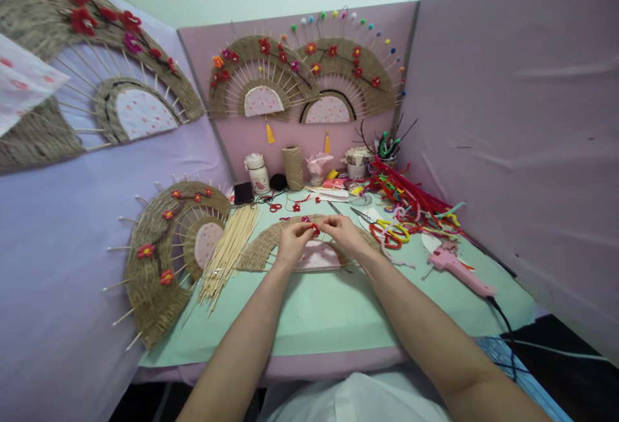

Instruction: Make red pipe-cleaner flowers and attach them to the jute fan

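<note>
Between my two hands, over the middle of a twine fan (264, 245), is a small red pipe-cleaner flower (315, 229). My left hand (293, 241) pinches it from the left with thumb and forefinger. From the right, my right hand (344, 234) has its fingertips pressed together close beside the flower; what they pinch is too small to make out. The fan lies flat on the green table cover, with a pink-dotted half-round centre (320, 256). Small magenta flowers (304, 219) show at its upper edge, just beyond my hands.
Thin bamboo sticks (229, 248) lie left of the fan, beside another decorated fan (159, 261). Red scissors (397, 235), yellow-handled scissors and a heap of pipe cleaners (416, 200) are on the right. A pink glue gun (459, 268) trails its cord over the table's right edge. A twine spool (293, 167) stands behind.
</note>
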Motion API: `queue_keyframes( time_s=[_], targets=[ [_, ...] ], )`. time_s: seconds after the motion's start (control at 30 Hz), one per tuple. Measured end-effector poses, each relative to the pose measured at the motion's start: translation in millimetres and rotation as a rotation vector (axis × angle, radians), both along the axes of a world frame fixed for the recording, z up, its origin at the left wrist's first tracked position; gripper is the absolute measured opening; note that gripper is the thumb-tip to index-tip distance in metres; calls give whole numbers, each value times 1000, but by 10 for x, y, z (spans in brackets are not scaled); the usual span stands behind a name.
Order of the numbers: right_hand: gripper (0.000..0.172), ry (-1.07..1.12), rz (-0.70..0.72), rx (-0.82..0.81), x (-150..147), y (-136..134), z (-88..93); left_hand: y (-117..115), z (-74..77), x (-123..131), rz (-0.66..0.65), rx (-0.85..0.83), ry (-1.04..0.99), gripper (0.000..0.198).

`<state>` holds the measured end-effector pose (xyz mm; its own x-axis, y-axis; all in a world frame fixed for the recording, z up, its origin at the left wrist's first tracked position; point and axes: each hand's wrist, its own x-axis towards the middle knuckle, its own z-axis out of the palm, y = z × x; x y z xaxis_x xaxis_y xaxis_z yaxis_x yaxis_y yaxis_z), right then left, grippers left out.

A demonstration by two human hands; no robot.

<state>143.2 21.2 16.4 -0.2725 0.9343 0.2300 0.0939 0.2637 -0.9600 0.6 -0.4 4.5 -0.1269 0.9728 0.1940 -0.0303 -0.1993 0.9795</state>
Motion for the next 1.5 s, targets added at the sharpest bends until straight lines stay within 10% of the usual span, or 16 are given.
queue_keyframes(
  time_s=[0.53,1.17,1.5],
  targets=[
    [29,165,-9,-112,-45,11,-59,73,-30,-98,25,178,90,13],
    [19,-1,-20,113,-101,0,-77,-18,96,-50,-126,-143,-477,26],
    [10,-97,-323,597,-81,-137,21,77,-25,-99,152,243,-30,14]
  ],
)
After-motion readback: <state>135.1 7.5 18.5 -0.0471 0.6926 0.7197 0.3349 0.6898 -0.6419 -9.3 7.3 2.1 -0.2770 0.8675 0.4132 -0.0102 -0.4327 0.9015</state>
